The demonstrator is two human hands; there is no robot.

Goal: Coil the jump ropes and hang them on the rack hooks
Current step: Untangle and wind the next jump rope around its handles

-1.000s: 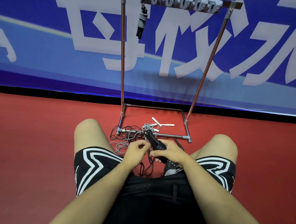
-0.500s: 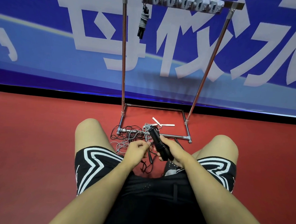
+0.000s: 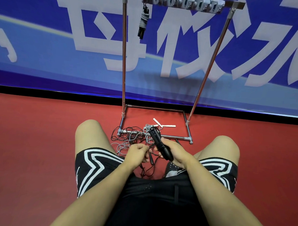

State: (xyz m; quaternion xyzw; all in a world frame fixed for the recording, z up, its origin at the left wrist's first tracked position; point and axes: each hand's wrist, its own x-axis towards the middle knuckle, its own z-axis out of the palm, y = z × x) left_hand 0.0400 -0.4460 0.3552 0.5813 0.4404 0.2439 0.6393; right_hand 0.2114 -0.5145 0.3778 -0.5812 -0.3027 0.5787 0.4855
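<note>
My right hand (image 3: 174,152) grips the black handles (image 3: 159,142) of a jump rope, their tips pointing up and away. My left hand (image 3: 136,151) pinches the thin black cord (image 3: 149,167) that trails down between my knees. A tangle of black and grey ropes (image 3: 131,138) lies on the red floor across the rack's front bar. Two white handles (image 3: 163,125) lie inside the rack's base. One coiled rope (image 3: 143,22) hangs from the leftmost hook of the grey hook strip (image 3: 183,2) at the top of the metal rack (image 3: 124,59).
I sit on the red floor (image 3: 29,149) with knees apart, facing the rack. A blue banner wall (image 3: 61,46) with white characters stands right behind it. The rack's base frame (image 3: 187,125) rests on the floor just beyond my hands.
My right hand has turned the black handles more upright and shifted slightly right. My left hand stays on the cord, drawn a little lower.
</note>
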